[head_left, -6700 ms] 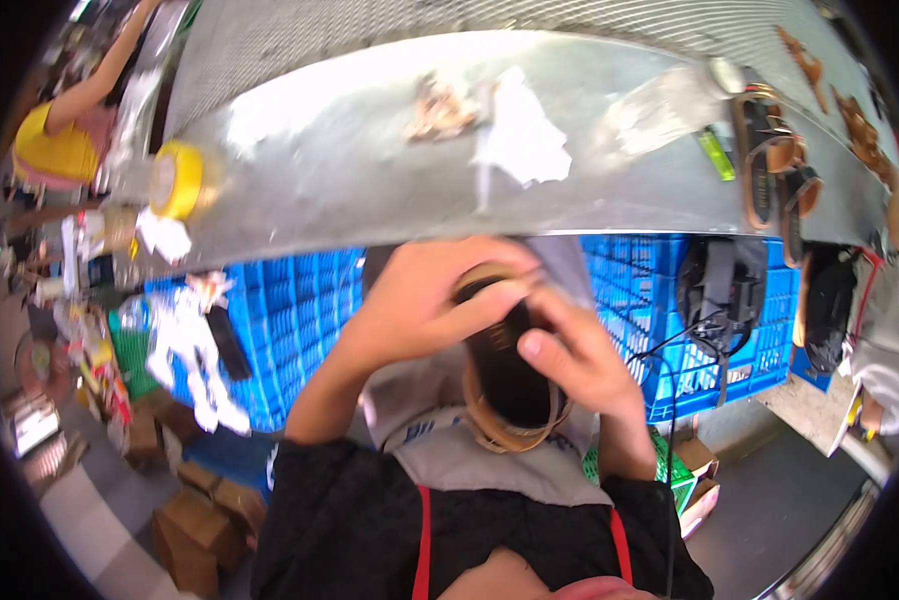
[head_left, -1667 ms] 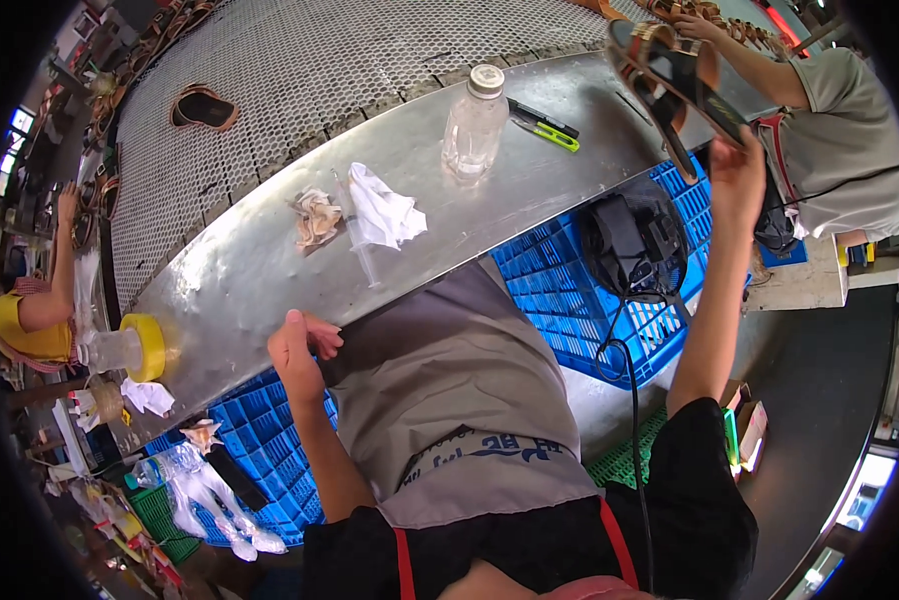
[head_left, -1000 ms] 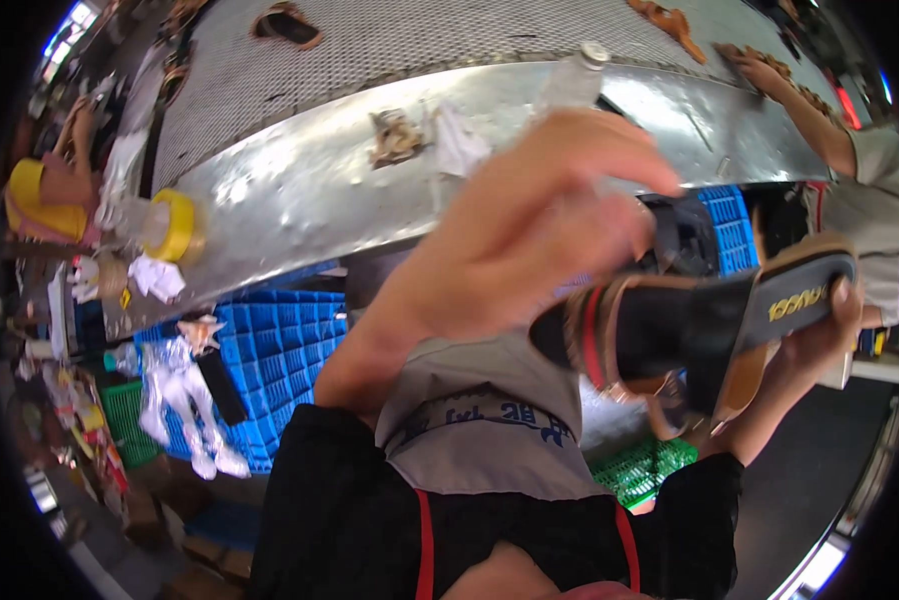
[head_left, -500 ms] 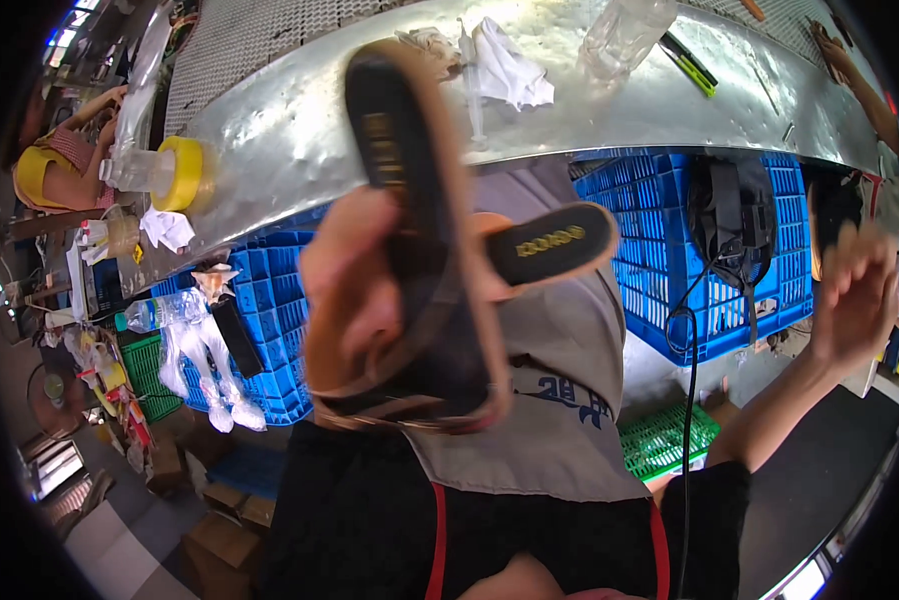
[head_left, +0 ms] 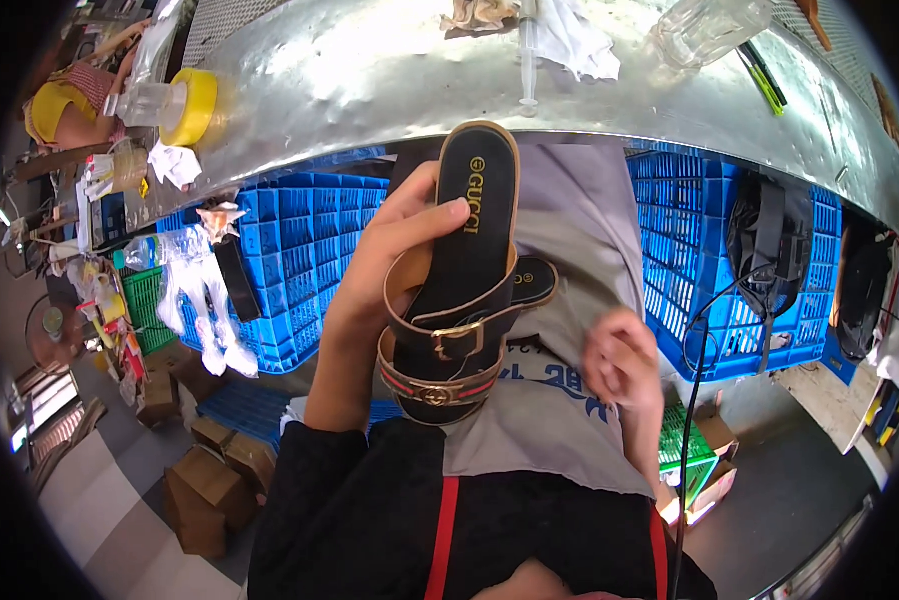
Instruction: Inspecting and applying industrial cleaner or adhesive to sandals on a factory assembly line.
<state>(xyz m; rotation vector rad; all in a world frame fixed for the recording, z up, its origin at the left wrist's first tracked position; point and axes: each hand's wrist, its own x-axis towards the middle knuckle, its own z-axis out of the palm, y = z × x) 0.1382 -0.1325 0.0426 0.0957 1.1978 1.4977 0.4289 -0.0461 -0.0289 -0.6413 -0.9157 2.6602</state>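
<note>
Left hand (head_left: 374,290) gripping black sandals (head_left: 459,290), right hand (head_left: 624,360) loosely curled, empty

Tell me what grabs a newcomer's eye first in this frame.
The black strapped sandal with tan trim and gold buckles, held upright at centre by the left hand; a second sole shows behind it. The right hand hangs empty beside it over the grey apron. Above runs the shiny dented metal workbench, with a yellow tape roll on its left end, and bright blue plastic crates beneath it.
</note>
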